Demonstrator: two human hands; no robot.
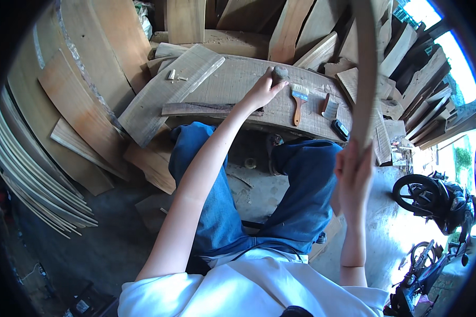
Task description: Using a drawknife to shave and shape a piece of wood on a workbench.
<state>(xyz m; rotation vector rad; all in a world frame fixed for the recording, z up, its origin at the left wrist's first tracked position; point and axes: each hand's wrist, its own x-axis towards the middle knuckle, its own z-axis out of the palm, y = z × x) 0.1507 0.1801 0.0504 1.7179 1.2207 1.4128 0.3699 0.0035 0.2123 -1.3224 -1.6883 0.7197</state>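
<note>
My left hand (262, 90) reaches forward over the board bench (217, 79), fingers closed round a rounded grey-brown lump (280, 74) whose kind I cannot make out. On my right, my right hand (355, 171) grips the lower part of a long wooden strip (366, 79), which rises past the top of the view and is slightly blurred. Between the two hands lies a paintbrush (299, 98) with pale bristles and a wooden handle. Beside it are a curled piece of what looks like sandpaper (330, 108) and a small black object (340, 129).
A loose plank (180, 87) with wood chips lies across the bench's left side, near a dark narrow strip (195, 109). Tall boards (95, 58) and a stack of thin curved strips (37, 164) stand at left. More planks lean behind. Motorcycles (433, 198) are parked at right.
</note>
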